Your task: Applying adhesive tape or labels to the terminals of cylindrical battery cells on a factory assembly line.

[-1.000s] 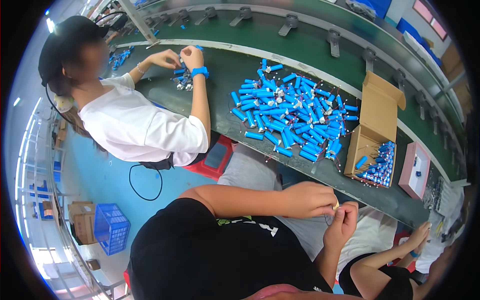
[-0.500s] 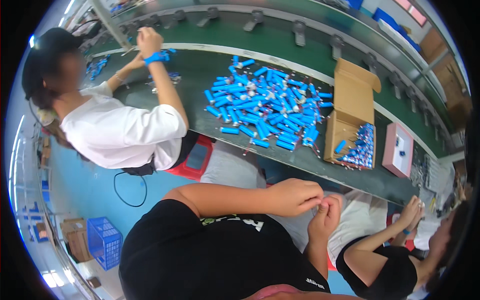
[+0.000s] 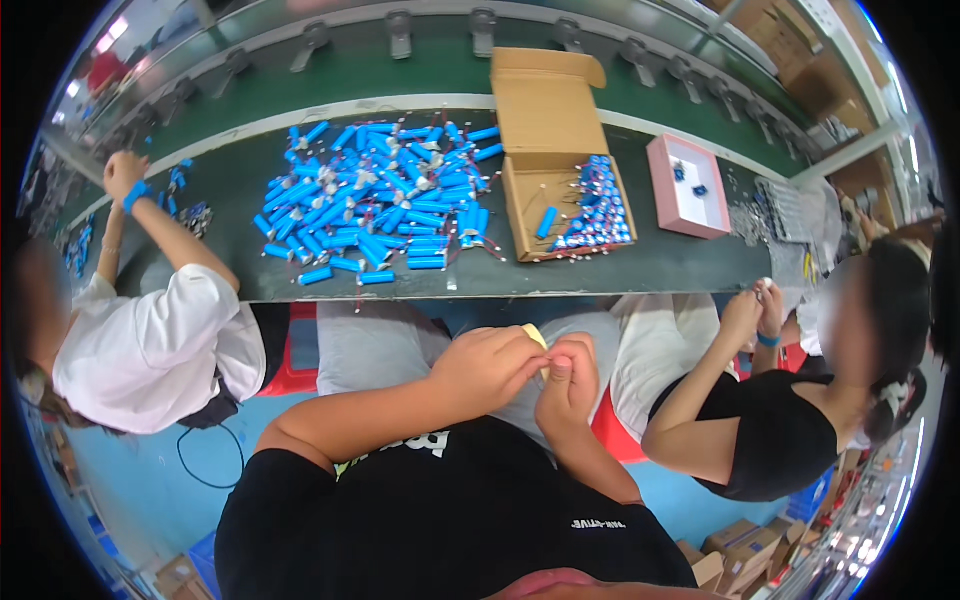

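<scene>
My left hand [image 3: 492, 368] and my right hand [image 3: 570, 388] meet in front of my chest, short of the table's near edge. Their fingertips press together in a pinch. A small pale-yellow piece [image 3: 534, 336] pokes out between them, past the left fingers. The fingers cover most of it, so its kind cannot be made out. Beyond my hands, on the dark table, lies a heap of blue cylindrical battery cells [image 3: 385, 195] with thin wires. Right of the heap, an open cardboard box [image 3: 528, 232] holds more cells, most of them packed along its right side.
A pink box [image 3: 694, 222] with small dark parts stands farther right on the table [image 3: 690, 270]. Behind runs a green conveyor [image 3: 440, 72] with metal fixtures. One person in white [image 3: 165, 345] works at my left, another in black [image 3: 770, 430] at my right.
The view has swung right, so table and boxes appear farther left. The yellow piece now shows between my hands; it was hidden before. My hands stay together.
</scene>
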Motion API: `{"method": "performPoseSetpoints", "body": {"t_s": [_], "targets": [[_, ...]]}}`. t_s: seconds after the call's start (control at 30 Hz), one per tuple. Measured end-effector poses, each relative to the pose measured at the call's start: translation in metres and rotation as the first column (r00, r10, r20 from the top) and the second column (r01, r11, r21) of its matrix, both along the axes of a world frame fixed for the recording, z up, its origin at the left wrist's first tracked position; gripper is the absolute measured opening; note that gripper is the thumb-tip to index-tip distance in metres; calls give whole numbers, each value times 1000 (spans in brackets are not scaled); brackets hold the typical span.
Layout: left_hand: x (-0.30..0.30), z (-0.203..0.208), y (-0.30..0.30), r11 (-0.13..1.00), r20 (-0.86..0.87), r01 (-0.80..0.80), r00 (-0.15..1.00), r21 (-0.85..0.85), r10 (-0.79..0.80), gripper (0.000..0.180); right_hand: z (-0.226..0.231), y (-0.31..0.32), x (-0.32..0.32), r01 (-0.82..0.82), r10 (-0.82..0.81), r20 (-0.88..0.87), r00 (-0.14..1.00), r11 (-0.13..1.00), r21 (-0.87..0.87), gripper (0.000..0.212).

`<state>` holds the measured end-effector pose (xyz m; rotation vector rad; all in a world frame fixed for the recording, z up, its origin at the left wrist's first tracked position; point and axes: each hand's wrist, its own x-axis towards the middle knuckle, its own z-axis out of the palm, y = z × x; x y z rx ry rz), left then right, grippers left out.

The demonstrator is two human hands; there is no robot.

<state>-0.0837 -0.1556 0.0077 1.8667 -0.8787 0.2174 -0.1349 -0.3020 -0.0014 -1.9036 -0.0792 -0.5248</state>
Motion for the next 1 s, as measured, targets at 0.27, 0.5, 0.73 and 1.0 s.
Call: {"method": "performPoseSetpoints", "body": {"t_s": [0.27,0.5,0.73,1.0], "targets": [[7,10,8,996,56,70,996,47,-73,11,-14,-8,-8,-193,256,-253,933,949,249,52],[10,24,2,979,68,198,977,49,-202,13,11,-23,-1,-313,326,-319,890,945,92,53],[17,32,5,962,18,267,963,59,-268,14,-2,-33,3,-376,368,-91,925,920,-112,40],[22,41,5,963,-4,270,963,-8,-270,10,8,-34,9,-402,398,-75,914,914,-46,25]]}}
